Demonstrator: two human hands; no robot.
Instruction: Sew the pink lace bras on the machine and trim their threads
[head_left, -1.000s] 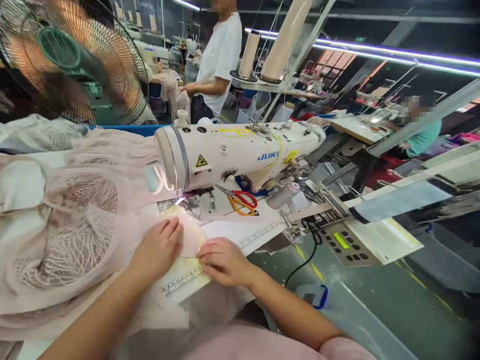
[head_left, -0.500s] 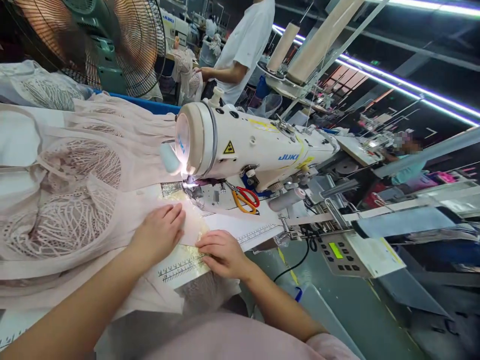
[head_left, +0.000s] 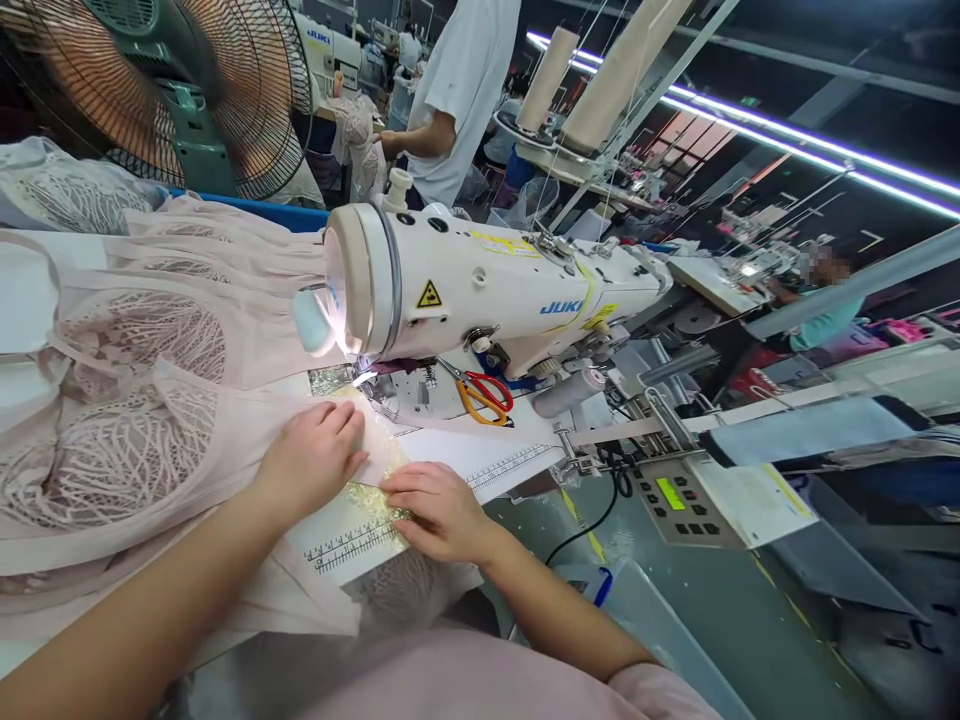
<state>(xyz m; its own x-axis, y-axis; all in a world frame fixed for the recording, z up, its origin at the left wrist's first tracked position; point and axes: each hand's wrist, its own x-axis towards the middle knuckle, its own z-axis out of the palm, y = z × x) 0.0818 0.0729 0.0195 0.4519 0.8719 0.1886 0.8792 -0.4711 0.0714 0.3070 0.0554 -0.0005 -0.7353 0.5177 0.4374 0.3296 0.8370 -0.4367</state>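
Observation:
Pale pink fabric with lace panels (head_left: 142, 450) is spread over the left of the sewing table and runs under the needle area of a white sewing machine (head_left: 465, 275). My left hand (head_left: 315, 455) lies on the fabric just in front of the needle, fingers stretched and pressing down. At the fabric's right edge, my right hand (head_left: 435, 510) pinches the fabric between thumb and fingers, above a printed ruler strip (head_left: 352, 545). A lamp lights the needle area, where the needle itself is hard to make out.
Scissors with red and orange handles (head_left: 484, 395) lie on the machine bed beside a grey thread cone (head_left: 568, 392). A control box with a lit display (head_left: 679, 500) stands at the right. A fan (head_left: 195, 90) is at the back left. Behind the machine stands a person in white (head_left: 457, 100).
The view has shifted slightly, so the machine and fabric appear farther left. Both hands keep nearly the same places on the fabric.

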